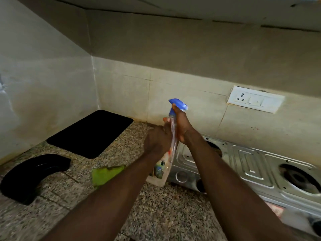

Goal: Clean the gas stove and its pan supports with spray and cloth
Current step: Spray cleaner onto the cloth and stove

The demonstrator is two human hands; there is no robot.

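Holding the spray bottle (162,173) up off the granite counter (156,214), we have both hands on it. Our left hand (157,141) wraps the clear body about halfway up. Our right hand (182,126) closes round the neck just under the blue trigger head (178,103). We cannot tell whether a finger is on the trigger itself.

The bottle hangs tilted just off the left end of the steel gas stove (251,164), which runs away from it toward 4 o'clock. The stove's burner wells (298,178) lie bare, with no pan supports on them. The green cloth (106,174) lies on the counter at 8 o'clock from the bottle, partly hidden by our left forearm. A black mat (90,133) sits at 10 o'clock. A black curved piece (33,174) lies further out at 8 o'clock; we cannot say what it is.

We judge that we are readying the bottle, with spraying not yet begun.

Aim is the main risk. The head seems to point toward 2 o'clock, where a switch plate with a socket (255,101) sits on the wall tiles above the stove. A squeeze from this height could send mist onto it rather than the steel. Liquid could also run into the open wells and foul the burner parts. The bottle looks blurred, so a loose grip on wet plastic could let it slip and knock the stove's front knobs.
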